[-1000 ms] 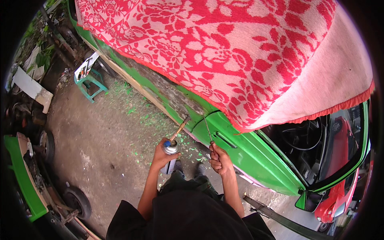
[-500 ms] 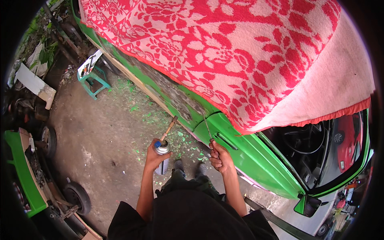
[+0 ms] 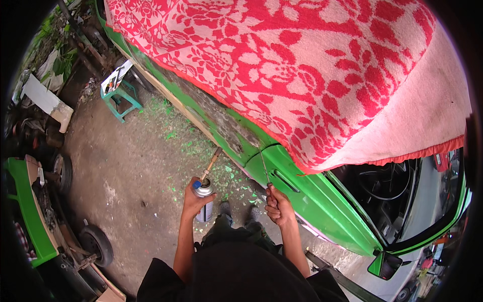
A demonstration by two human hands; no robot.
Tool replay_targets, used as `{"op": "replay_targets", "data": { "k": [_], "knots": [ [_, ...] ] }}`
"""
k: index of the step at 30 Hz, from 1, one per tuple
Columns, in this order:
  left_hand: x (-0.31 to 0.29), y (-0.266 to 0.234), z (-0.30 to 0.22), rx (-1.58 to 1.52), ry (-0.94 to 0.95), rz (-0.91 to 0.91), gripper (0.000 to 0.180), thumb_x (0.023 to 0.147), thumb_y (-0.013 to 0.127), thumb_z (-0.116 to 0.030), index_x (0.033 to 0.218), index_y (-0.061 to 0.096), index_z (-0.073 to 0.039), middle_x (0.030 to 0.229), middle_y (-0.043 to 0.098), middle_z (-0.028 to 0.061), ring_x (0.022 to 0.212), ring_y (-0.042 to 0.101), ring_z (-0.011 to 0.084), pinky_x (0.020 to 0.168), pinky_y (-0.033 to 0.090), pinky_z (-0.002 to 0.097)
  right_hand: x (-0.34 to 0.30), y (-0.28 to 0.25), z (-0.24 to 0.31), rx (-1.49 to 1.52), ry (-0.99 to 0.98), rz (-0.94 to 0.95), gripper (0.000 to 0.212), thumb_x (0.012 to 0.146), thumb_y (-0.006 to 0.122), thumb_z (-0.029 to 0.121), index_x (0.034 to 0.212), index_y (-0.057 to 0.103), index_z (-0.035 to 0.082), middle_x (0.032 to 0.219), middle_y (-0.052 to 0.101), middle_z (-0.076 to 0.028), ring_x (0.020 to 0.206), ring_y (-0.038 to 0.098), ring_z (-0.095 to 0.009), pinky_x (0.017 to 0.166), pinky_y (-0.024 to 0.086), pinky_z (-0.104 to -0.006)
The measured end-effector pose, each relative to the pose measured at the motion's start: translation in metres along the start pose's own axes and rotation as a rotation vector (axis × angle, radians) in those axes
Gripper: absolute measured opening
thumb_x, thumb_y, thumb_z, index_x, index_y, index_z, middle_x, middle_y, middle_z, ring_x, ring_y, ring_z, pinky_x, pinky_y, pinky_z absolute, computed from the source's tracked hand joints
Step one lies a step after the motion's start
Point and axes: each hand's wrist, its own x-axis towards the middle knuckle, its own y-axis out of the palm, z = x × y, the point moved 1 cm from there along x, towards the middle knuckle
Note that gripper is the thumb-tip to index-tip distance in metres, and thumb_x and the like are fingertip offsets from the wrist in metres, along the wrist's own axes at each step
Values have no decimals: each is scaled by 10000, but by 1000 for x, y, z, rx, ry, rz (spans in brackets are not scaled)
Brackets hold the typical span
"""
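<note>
My left hand is wrapped round a gas torch, its white and silver canister upright with a blue knob at the top. The torch's brass-coloured nozzle points away from me toward the car's lower side; no flame shows. My right hand is closed round the handle of a screwdriver-like tool with a long thin shaft. Its tip lies over the scraped panel by the front edge of the green door; whether it touches cannot be made out. Bare brownish patches show on the green body.
A red and pink flowered blanket covers the car's upper part. Green paint flakes litter the concrete floor. A teal stool with tools stands at the far left. A loose wheel and green car part lie left; a side mirror juts out right.
My right hand and its tool have shifted slightly toward me, the shaft tip staying near the door's edge. The left hand holds the torch almost in place. The view has shifted a little.
</note>
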Motion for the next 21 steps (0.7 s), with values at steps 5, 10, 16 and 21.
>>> {"op": "replay_targets", "data": {
  "k": [5, 10, 16, 21],
  "knots": [
    [-3, 0, 13, 3, 13, 14, 472, 618, 858, -86, 937, 511, -55, 809, 608, 14, 744, 587, 96, 666, 497, 284, 6, -2, -4, -6, -7, -2, 252, 989, 553, 370, 905, 498, 139, 556, 338, 40, 352, 209, -33, 295, 140, -191],
    [-7, 3, -2, 31, 4, 16, 472, 618, 860, -94, 939, 516, -54, 806, 608, 14, 743, 582, 95, 668, 497, 284, 12, 1, 6, 9, -20, 43, 259, 990, 553, 368, 905, 499, 129, 554, 336, 42, 350, 213, -30, 290, 145, -194],
    [-9, 0, -1, 54, 18, 13, 489, 610, 867, -98, 948, 517, -57, 811, 604, 11, 751, 576, 97, 681, 493, 278, 1, -4, 8, 11, 3, 46, 257, 989, 554, 363, 909, 493, 127, 546, 334, 47, 338, 214, -28, 281, 144, -184],
    [-8, 3, -1, 65, -23, 7, 497, 602, 868, -89, 954, 518, -58, 809, 601, 9, 751, 575, 100, 684, 492, 282, 5, -6, 9, 76, 48, 84, 236, 992, 553, 346, 911, 491, 133, 539, 324, 51, 332, 214, -25, 269, 143, -182]
  ]
}}
